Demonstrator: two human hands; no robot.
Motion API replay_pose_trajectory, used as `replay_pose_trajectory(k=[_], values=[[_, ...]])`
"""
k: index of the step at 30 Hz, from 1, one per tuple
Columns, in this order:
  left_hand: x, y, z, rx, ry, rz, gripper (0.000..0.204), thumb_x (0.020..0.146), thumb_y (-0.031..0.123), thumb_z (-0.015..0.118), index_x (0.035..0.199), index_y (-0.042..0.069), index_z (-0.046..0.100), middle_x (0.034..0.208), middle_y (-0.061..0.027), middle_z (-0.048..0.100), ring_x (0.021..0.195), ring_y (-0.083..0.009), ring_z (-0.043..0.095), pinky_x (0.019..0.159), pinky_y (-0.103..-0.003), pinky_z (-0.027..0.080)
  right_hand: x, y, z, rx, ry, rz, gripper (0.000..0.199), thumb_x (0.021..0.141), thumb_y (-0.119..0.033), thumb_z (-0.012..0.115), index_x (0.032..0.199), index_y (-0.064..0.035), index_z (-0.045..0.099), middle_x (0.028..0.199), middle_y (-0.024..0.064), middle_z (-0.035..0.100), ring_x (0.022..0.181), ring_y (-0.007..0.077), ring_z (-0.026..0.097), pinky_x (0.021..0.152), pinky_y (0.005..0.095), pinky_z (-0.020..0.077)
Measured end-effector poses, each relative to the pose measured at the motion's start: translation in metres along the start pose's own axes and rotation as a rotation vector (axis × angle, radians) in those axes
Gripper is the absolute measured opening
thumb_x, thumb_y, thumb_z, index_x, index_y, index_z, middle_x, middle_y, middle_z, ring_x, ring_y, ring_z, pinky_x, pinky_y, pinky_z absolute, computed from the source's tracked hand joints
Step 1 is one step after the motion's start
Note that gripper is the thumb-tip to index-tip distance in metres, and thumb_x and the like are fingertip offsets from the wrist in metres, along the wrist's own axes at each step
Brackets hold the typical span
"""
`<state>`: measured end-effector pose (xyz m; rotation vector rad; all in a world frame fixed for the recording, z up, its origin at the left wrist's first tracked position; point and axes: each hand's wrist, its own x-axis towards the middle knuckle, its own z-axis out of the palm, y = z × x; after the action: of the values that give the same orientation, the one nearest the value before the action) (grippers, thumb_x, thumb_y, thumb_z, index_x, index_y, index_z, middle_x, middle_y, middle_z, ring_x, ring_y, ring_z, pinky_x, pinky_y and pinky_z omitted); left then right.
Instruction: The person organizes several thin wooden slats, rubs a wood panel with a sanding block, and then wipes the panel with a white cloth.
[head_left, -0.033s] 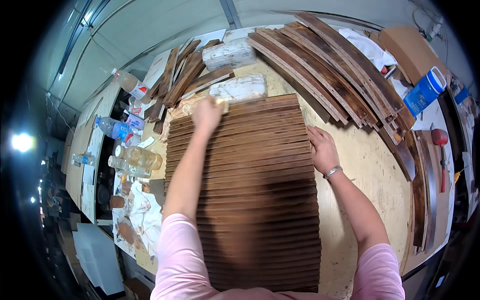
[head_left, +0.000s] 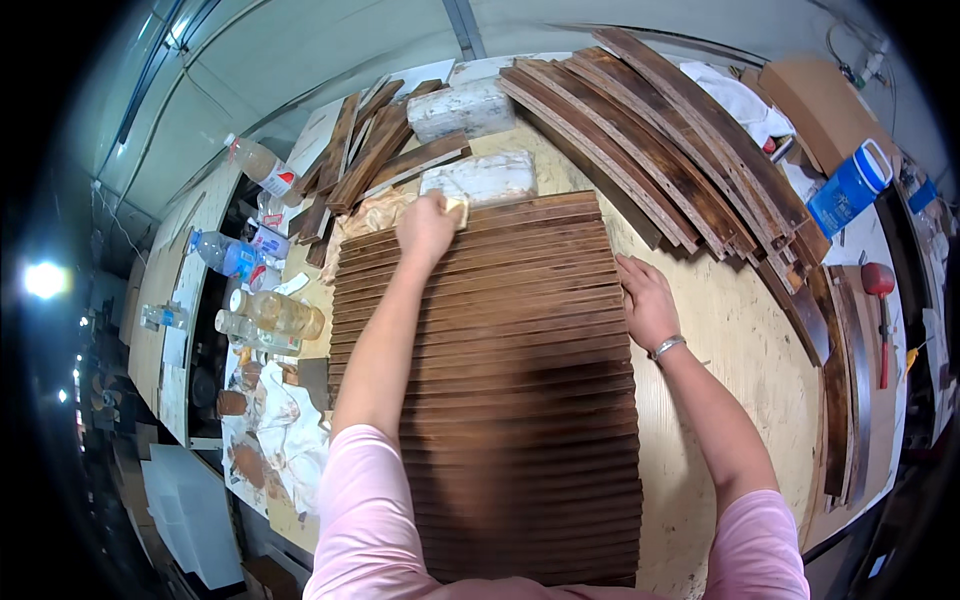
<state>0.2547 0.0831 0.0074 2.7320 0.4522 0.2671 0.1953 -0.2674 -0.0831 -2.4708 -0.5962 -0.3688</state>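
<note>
At eleven o'clock on the slatted panel (head_left: 510,330), the left hand (head_left: 426,232) grips a pale pad (head_left: 459,212), now nudged toward twelve, suggesting it works along the far slats (head_left: 540,210). The panel lies on the bench (head_left: 735,400); at its two o'clock, the right hand (head_left: 651,305) rests unclenched.

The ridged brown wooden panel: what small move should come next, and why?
Perhaps slide the left hand rightward along the panel's far edge: it holds a small pale yellow pad there, more of the panel stretches to the right, and the right hand rests at its right side.
</note>
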Motion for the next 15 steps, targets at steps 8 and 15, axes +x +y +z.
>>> replay_pose_trajectory(k=[8,15], values=[[-0.006,-0.1,-0.027,0.236,0.203,-0.257,0.034,0.082,0.039,0.073,0.086,0.005,0.07,0.088,-0.02,0.072,0.083,-0.0361,0.071,0.072,-0.048,0.054,0.001,-0.004,0.002,-0.049,0.009,-0.002,0.045,0.081,0.002,0.054,0.124,-0.0041,0.063,0.137,0.0089,0.058,0.126,0.0285,0.051,0.109,0.0403,0.0399],[-0.008,0.092,0.054,-0.04,0.08,-0.02,0.032,0.081,0.038,0.071,0.085,0.006,0.072,0.086,-0.0192,0.072,0.084,-0.0372,0.07,0.073,-0.048,0.054,-0.001,0.002,0.002,-0.056,-0.017,0.016,0.046,0.08,0.0,0.055,0.126,-0.0047,0.062,0.138,0.0086,0.057,0.127,0.0277,0.05,0.11,0.0398,0.0388]])
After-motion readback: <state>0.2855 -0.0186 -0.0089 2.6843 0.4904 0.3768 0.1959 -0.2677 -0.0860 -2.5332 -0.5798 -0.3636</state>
